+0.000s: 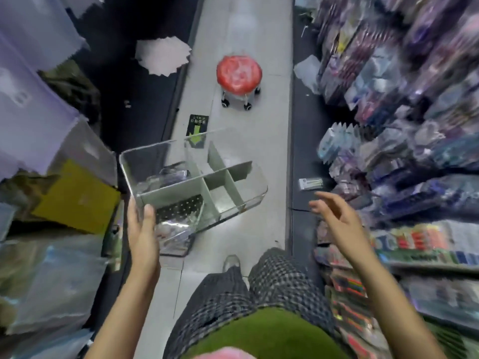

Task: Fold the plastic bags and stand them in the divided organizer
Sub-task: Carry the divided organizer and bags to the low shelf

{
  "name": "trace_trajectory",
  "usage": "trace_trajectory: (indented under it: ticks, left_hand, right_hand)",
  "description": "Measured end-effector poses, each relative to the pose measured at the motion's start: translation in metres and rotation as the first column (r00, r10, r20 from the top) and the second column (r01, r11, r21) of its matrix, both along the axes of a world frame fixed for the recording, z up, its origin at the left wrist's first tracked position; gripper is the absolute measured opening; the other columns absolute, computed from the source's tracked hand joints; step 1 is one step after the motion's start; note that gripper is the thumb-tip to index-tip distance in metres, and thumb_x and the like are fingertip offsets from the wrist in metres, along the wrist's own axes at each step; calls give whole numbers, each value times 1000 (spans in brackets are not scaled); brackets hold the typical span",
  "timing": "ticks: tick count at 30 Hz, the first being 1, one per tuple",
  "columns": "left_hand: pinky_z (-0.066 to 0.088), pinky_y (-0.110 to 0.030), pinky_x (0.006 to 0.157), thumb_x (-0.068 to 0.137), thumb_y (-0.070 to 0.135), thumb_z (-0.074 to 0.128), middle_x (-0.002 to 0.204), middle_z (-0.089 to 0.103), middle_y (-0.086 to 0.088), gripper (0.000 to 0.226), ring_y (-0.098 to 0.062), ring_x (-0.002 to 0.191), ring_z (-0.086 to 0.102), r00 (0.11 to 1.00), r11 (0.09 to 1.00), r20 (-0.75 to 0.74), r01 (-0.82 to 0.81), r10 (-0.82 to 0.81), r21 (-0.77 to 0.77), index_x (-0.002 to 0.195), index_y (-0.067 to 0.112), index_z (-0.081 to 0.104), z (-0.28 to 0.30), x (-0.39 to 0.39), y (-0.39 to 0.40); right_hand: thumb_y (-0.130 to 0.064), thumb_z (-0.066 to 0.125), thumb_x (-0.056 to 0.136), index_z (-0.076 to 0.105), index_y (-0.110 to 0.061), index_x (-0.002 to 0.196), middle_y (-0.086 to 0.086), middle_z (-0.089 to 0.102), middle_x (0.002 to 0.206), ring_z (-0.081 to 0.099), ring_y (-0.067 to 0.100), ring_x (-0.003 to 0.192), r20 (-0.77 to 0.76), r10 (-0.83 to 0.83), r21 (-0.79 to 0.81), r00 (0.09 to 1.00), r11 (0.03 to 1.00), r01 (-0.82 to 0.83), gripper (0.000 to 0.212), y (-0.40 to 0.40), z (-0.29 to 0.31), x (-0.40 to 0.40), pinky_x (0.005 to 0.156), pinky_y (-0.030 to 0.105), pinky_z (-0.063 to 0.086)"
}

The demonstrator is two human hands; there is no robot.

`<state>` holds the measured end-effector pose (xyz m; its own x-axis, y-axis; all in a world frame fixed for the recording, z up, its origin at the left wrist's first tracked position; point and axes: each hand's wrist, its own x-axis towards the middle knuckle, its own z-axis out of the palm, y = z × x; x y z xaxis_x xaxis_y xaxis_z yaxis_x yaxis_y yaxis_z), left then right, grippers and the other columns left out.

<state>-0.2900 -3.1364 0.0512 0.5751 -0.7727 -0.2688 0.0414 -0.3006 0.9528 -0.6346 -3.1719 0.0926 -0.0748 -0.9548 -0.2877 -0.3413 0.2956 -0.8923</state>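
A clear plastic divided organizer (243,200) with grey-green partitions hangs tilted in the air above the aisle floor. My left hand (142,234) grips its near left corner, thumb over the rim. Two folded plastic bags stand inside: a black dotted one (178,207) in the near compartment and a dark one (171,176) in the far left compartment. My right hand (334,216) hovers to the right of the organizer with fingers spread, touching nothing.
I stand in a narrow shop aisle. A red-topped rolling stool (239,73) sits ahead on the floor. Packed goods fill the right shelves (404,141); bags and a yellow sheet (77,198) crowd the left. A floor sticker (197,125) lies beyond the organizer.
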Motion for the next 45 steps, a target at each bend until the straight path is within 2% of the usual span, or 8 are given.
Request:
trace_trajectory:
  ticks: [3, 10, 14, 17, 21, 25, 29, 45]
  left_hand:
    - [51, -12, 74, 100, 29, 42, 142, 45, 7, 48, 7, 107, 56, 995, 995, 24, 93, -92, -45, 146, 24, 31, 1, -8, -92]
    - [53, -19, 58, 97, 37, 46, 102, 67, 23, 45, 4, 76, 63, 989, 988, -16, 149, -149, -34, 141, 30, 39, -16, -32, -287]
    - [50, -32, 88, 87, 53, 47, 136, 53, 10, 53, -9, 111, 59, 997, 998, -34, 64, -63, 22, 139, 40, 39, -18, -37, -387]
    - [50, -26, 75, 93, 48, 46, 143, 46, 2, 47, 9, 85, 60, 999, 998, -11, -50, 50, 46, 139, 42, 38, -14, -28, -452]
    - [47, -46, 78, 97, 43, 44, 135, 46, -23, 36, -36, 105, 56, 978, 972, -21, -206, 209, 111, 133, 45, 43, -9, 0, -516]
    - [48, -31, 64, 99, 40, 41, 121, 52, -15, 33, -25, 74, 56, 943, 939, 21, -332, 332, 92, 129, 52, 43, -17, 33, -586]
    - [52, -19, 55, 100, 33, 41, 146, 37, -17, 42, -43, 120, 47, 913, 910, -2, -405, 407, 87, 141, 38, 35, -43, 74, -669]
    - [52, -41, 73, 94, 45, 46, 145, 42, -2, 46, -42, 107, 56, 847, 840, -50, -514, 529, 172, 135, 57, 31, -24, 191, -914]
  right_hand:
    - [-28, 50, 92, 58, -26, 108, 1, 68, 105, 63, 12, 99, -14, -46, 3, 999, 999, 47, 18, -70, 0, -5, 92, 28, 49]
    - [-33, 51, 90, 57, -36, 101, -2, 67, 105, 62, 19, 104, -8, 4, 53, 1000, 999, -4, 13, -272, -25, -15, 96, 38, 47]
    - [-25, 54, 93, 57, -38, 102, -6, 68, 100, 63, 13, 100, -41, 127, 49, 991, 991, -125, 16, -418, -19, -17, 92, 30, 48]
    - [-23, 55, 93, 57, -37, 104, -8, 69, 100, 63, 11, 101, -90, 248, 31, 964, 969, -247, 17, -525, 0, -8, 91, 25, 47]
    - [-24, 54, 94, 55, -36, 105, 2, 67, 106, 61, 18, 105, -102, 352, 2, 931, 935, -353, 16, -656, 14, 26, 97, 36, 46]
    - [-29, 53, 93, 56, -37, 107, -1, 66, 108, 61, 18, 104, -92, 413, -30, 906, 908, -417, 17, -768, 8, 75, 97, 44, 47]
    - [-37, 55, 91, 58, -50, 99, -6, 67, 103, 62, 16, 103, -88, 469, -29, 879, 881, -473, 16, -860, -6, 134, 96, 43, 48]
    - [-14, 47, 97, 57, -16, 114, 5, 66, 103, 63, 20, 94, -30, 634, 71, 773, 772, -631, 20, -1151, 35, 339, 90, 32, 48]
